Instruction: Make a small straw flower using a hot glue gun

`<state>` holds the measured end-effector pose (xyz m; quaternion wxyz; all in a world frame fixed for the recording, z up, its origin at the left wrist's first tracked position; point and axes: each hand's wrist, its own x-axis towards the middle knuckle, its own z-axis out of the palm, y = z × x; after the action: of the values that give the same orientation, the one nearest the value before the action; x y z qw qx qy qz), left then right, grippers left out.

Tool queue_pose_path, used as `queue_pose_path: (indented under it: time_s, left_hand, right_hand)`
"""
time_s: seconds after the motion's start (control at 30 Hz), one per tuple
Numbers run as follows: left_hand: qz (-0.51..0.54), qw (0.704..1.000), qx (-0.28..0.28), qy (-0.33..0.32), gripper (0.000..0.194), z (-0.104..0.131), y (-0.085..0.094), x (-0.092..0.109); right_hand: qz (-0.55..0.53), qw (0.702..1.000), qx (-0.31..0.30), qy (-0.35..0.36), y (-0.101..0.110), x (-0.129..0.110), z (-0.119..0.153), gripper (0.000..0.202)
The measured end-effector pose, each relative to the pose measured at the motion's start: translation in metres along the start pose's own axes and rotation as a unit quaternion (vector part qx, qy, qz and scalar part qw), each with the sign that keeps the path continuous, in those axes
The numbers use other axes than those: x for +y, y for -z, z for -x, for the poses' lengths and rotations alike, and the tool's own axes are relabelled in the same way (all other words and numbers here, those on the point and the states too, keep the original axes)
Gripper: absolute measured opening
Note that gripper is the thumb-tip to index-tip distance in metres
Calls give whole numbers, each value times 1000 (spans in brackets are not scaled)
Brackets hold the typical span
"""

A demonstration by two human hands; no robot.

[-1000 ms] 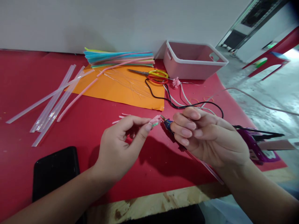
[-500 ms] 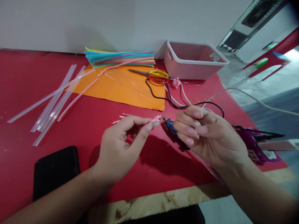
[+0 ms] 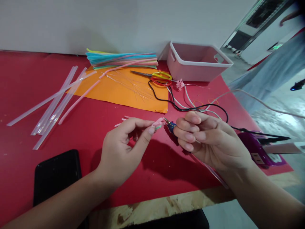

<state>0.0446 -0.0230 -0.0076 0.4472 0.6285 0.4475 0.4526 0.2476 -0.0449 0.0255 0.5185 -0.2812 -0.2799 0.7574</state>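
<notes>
My left hand (image 3: 124, 149) pinches a small bundle of pink fuzzy pipe cleaner (image 3: 158, 122) with a bit of green at its base, between thumb and forefinger. Just right of the bundle's tip is the metal nozzle of a dark blue glue gun (image 3: 171, 126), which lies on the table. A clear glue stick (image 3: 216, 176) sticks out on the gun's far side from the nozzle. My right hand (image 3: 209, 140) hovers in front of the gun, covering most of it. Its fingers are curled, with the thumb against them; whatever they hold, if anything, cannot be made out.
Behind lie colored pipe cleaners (image 3: 121, 58), orange paper (image 3: 114, 92), scissors (image 3: 159, 77), a pink fuzzy flower (image 3: 179, 84) and a pink bin (image 3: 197, 68). Clear sticks (image 3: 53, 105) and a phone (image 3: 57, 178) are left; a purple power strip (image 3: 254, 149) and cables are right.
My right hand has shifted slightly left and covers more of the glue gun. My left hand keeps nearly the same place. Pale cloth has come into view in the right background, covering the red stool.
</notes>
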Motion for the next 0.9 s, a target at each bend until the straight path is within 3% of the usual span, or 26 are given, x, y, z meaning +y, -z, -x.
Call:
queue_pose_path:
  time_s: [0.7, 0.8, 0.9]
  left_hand:
    - [36, 999, -8, 9, 11, -1, 0, 4]
    - [83, 996, -26, 19, 5, -3, -1, 7]
    - [129, 990, -48, 33, 3, -7, -1, 10]
  right_hand:
    - [154, 985, 19, 72, 6, 2, -2, 10]
    - [309, 940, 33, 139, 7, 7, 4, 8]
    - [520, 824, 57, 216, 8, 13, 9, 14]
